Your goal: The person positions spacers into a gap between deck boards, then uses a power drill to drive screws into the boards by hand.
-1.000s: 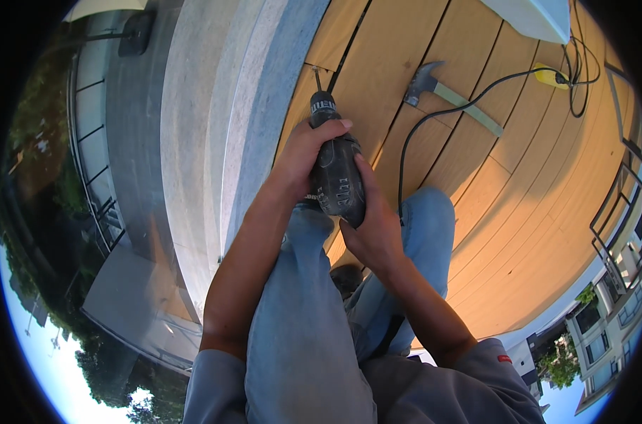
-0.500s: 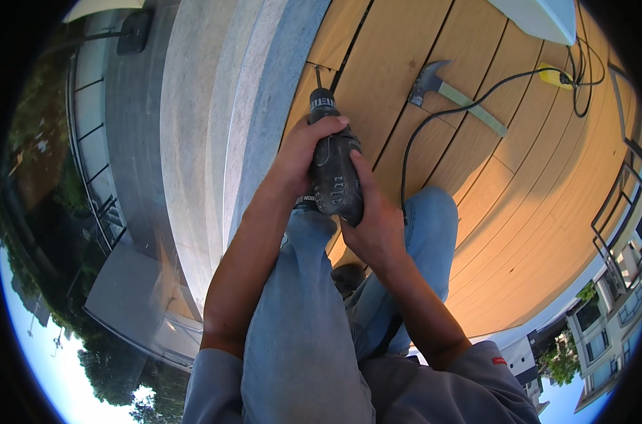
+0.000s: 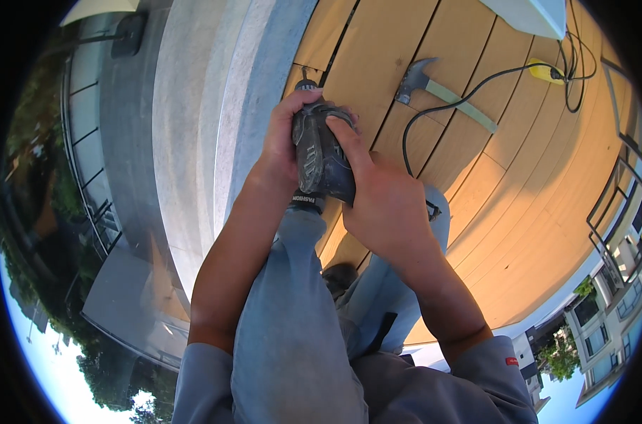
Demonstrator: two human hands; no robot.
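Observation:
A dark, scuffed corded power drill (image 3: pixel 314 152) is held between both my hands above the decking, near its border with the grey stone edge. My left hand (image 3: pixel 282 131) wraps the drill's front from the left, thumb near the chuck. My right hand (image 3: pixel 381 191) is closed round the right side and handle, its index finger lying along the body; the trigger is hidden. A thin bit (image 3: pixel 305 73) reaches from the chuck to a wooden board (image 3: pixel 377 42) close to a board joint. Only a short length of the bit shows.
A claw hammer (image 3: pixel 468 110) with a pale green handle lies on the boards to the right. The black cord (image 3: pixel 505 72) crosses over it toward a yellow object (image 3: pixel 545 71) and a white panel (image 3: pixel 529 15). Grey stone steps (image 3: pixel 194 92) run along the left.
My right hand has shifted from the drill's rear to its side, with more of the hand showing. The drill has tilted, and less of the bit is visible. The view has shifted slightly.

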